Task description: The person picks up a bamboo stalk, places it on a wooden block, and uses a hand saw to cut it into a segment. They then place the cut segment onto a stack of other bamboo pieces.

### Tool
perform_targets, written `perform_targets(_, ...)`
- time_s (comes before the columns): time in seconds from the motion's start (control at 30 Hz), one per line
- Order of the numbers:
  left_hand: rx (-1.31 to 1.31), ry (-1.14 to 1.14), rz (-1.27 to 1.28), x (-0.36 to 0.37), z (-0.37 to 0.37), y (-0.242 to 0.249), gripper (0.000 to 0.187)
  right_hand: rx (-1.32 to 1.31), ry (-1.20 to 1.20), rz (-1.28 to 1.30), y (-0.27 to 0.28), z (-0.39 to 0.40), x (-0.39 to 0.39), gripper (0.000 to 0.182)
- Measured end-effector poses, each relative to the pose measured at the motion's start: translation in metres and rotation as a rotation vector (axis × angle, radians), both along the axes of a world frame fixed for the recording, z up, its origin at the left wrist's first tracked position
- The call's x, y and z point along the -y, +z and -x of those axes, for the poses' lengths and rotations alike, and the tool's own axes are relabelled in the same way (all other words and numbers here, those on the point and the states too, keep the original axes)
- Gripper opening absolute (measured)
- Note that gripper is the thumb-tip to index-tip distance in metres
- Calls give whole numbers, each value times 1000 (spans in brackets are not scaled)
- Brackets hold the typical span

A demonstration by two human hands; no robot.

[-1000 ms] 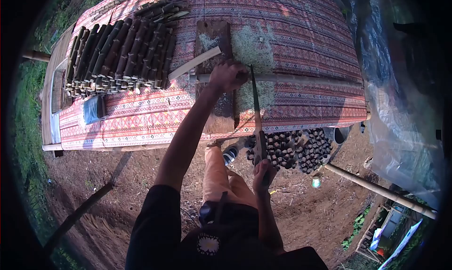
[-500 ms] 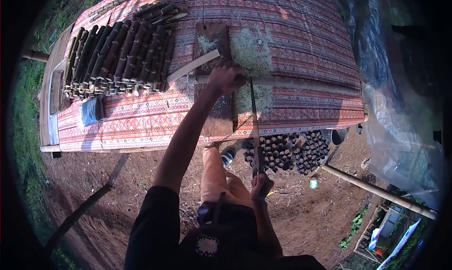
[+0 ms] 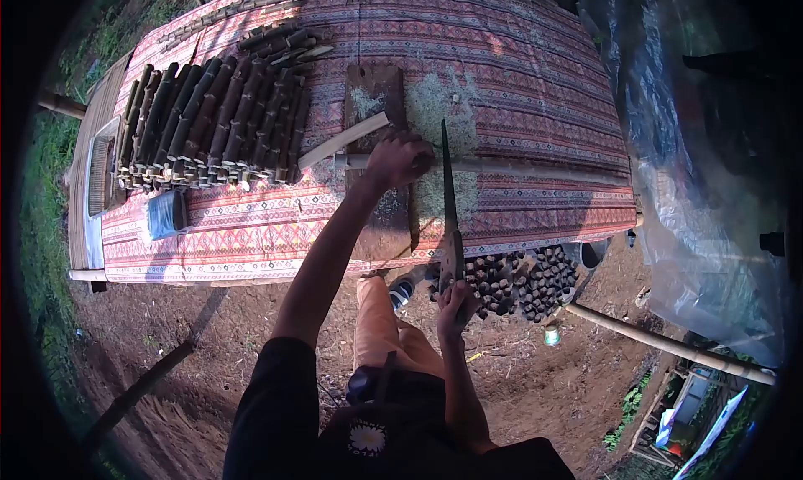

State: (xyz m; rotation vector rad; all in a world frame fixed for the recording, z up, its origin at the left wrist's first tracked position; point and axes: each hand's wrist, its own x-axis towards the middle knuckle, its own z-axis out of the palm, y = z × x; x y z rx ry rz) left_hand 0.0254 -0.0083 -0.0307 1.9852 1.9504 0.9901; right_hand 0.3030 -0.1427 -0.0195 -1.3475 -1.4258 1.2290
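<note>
A long pale stem lies across a dark wooden board, stretching right over the patterned cloth. My left hand is closed around this stem, pressing it down on the board. Low in the view, my right hand grips the handle of a handsaw. The saw's blade crosses the stem just right of my left hand, its tip pointing away from me. Pale sawdust covers the cloth beside the board. A flat light wooden strip rests slantwise with one end on the board.
A stack of dark cut stems fills the table's left side, near a blue plastic packet. Several small dark pots stand on the ground below the table edge. A bamboo pole and plastic sheeting are at right.
My right hand has pushed the saw away from me, so its tip reaches farther past the stem. My left hand keeps its grip. The view has shifted slightly.
</note>
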Motion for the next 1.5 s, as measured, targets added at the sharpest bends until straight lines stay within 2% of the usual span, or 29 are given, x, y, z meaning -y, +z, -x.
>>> perform_targets(0.13,-124,-13,-31,13,-7,-1,42,6,-17,31,-5,-8,1,48)
perform_targets(0.47,-79,-68,29,-1,13,5,30,67,57,9,-4,7,-28,48)
perform_targets(0.53,-83,-66,-142,0,12,6,28,72,65,-2,6,12,-33,48)
perform_targets(0.63,21,-52,-124,-2,12,5,24,62,75,-2,8,16,-33,48)
perform_targets(0.87,127,-114,8,-10,22,-8,30,50,85,-16,7,19,-40,48)
perform_targets(0.97,83,-85,20,-9,20,3,30,72,93,-31,20,28,-47,48)
perform_targets(1.03,8,-130,-58,-9,20,4,28,63,97,-6,16,27,-50,48)
perform_targets(1.17,-34,-106,-14,-12,19,2,29,100,112,27,18,27,-56,48)
perform_targets(1.33,41,-65,66,-11,19,8,29,192,132,-32,64,24,-42,47)
perform_targets(1.5,22,-72,28,-10,18,10,28,239,125,-56,66,20,-37,45)
